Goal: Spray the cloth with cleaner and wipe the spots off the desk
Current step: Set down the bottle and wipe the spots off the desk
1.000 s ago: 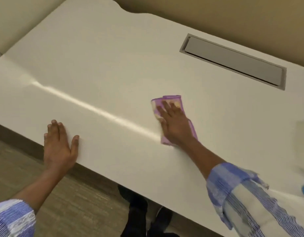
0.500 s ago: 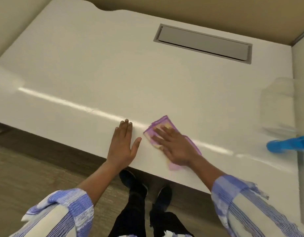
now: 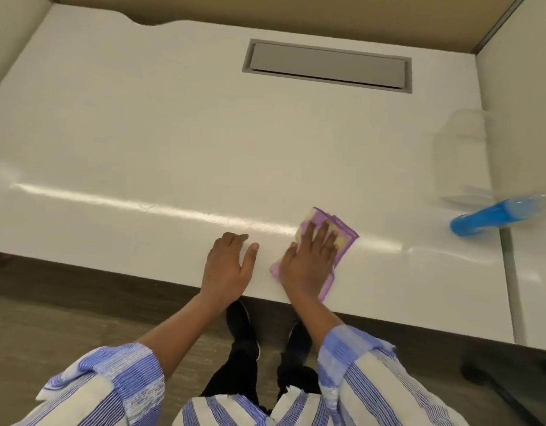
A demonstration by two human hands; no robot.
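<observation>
A folded purple and yellow cloth (image 3: 345,238) lies on the white desk (image 3: 173,142) near its front edge. My right hand (image 3: 308,259) presses flat on the cloth, fingers spread, covering most of it. My left hand (image 3: 228,265) rests palm down on the bare desk just left of the cloth, holding nothing. A clear spray bottle (image 3: 462,155) with a blue trigger head (image 3: 486,219) stands at the right side of the desk, apart from both hands. Faint thin marks (image 3: 250,224) show in the glare streak just beyond my left hand.
A grey cable hatch (image 3: 327,66) is set into the desk at the back. Beige partition walls close the back and left. A second white surface (image 3: 535,256) adjoins on the right across a narrow gap. My legs and shoes show below the desk's front edge.
My right hand has slid the cloth along the front edge and turned it. My left hand moved from the far left edge to just beside the cloth. The view swung right, showing the bottle.
</observation>
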